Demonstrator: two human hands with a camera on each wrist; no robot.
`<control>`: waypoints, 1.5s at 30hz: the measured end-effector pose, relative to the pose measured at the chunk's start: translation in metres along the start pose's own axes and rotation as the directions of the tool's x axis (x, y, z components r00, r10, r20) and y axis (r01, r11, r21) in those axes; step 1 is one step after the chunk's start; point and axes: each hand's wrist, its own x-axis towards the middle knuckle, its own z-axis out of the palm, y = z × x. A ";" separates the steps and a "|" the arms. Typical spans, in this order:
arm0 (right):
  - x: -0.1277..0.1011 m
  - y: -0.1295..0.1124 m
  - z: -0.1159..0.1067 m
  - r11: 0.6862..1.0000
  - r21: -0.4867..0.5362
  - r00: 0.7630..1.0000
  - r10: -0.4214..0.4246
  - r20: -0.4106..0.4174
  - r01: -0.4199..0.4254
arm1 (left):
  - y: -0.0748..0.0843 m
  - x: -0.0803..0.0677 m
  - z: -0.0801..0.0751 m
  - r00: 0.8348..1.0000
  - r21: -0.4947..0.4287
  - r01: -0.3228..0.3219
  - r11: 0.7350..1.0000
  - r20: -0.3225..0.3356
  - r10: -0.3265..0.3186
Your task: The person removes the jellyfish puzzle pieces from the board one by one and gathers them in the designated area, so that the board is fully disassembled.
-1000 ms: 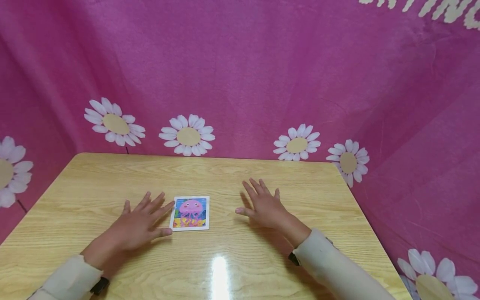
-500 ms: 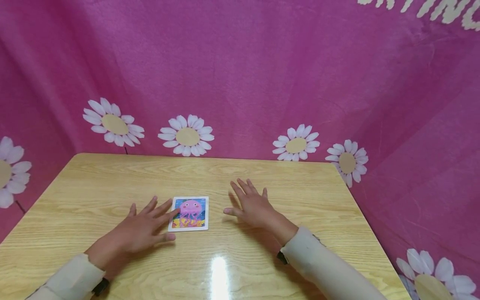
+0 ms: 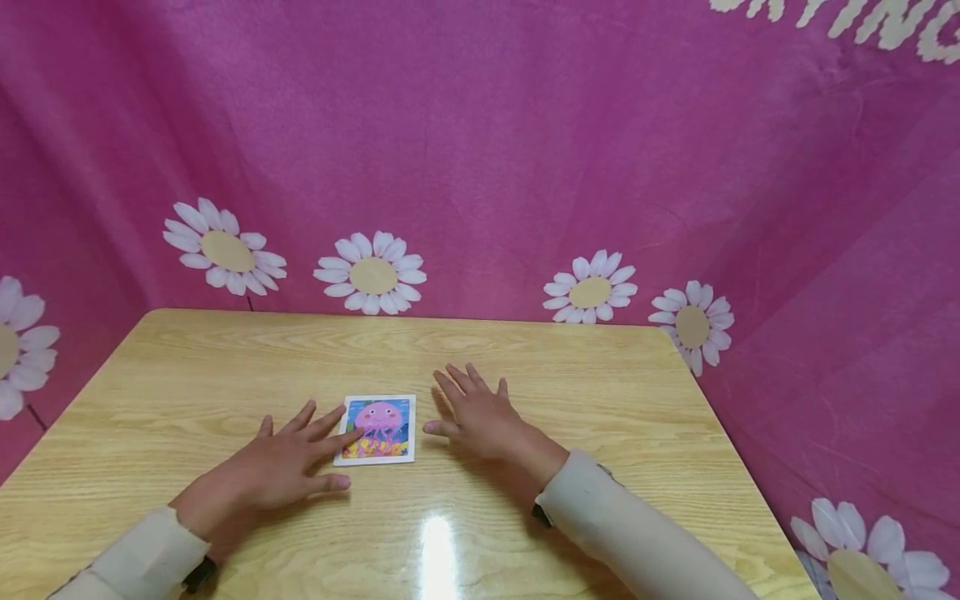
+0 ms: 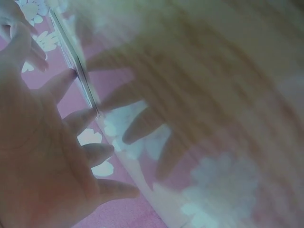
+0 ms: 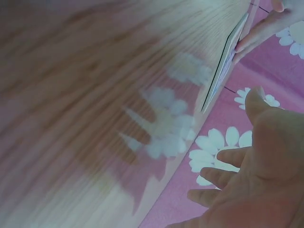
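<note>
Glossy wooden table [image 3: 225, 375]; pink daisy-print cloth backdrop [image 3: 480, 150] behind

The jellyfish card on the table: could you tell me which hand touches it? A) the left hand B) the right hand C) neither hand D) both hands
A: the left hand has fingertips on the jellyfish card's left edge, while the right hand rests apart beside it.
</note>
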 end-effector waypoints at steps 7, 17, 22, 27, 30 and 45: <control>0.011 -0.012 0.005 0.999 -0.008 0.999 -0.042 0.022 0.042 | -0.002 0.002 0.000 1.000 0.000 -0.005 1.000 0.014 0.005; 0.022 -0.033 0.008 0.994 -0.008 0.994 -0.110 0.026 0.110 | -0.004 0.003 -0.001 1.000 -0.006 -0.014 1.000 0.019 0.014; 0.029 -0.042 0.009 0.990 -0.020 0.991 -0.137 0.005 0.137 | -0.004 0.003 -0.001 1.000 -0.015 -0.014 1.000 0.025 0.014; 0.036 -0.049 0.009 0.990 -0.006 0.990 -0.139 -0.001 0.139 | -0.005 0.004 -0.002 0.999 -0.018 -0.008 1.000 0.035 0.009; 0.040 -0.054 0.009 0.989 0.002 0.989 -0.149 -0.008 0.149 | -0.004 0.003 -0.002 0.999 -0.019 -0.008 1.000 0.039 0.009; 0.058 -0.073 0.019 0.981 0.078 0.984 -0.177 -0.018 0.178 | 0.000 0.002 -0.008 0.998 -0.020 -0.024 1.000 0.062 0.026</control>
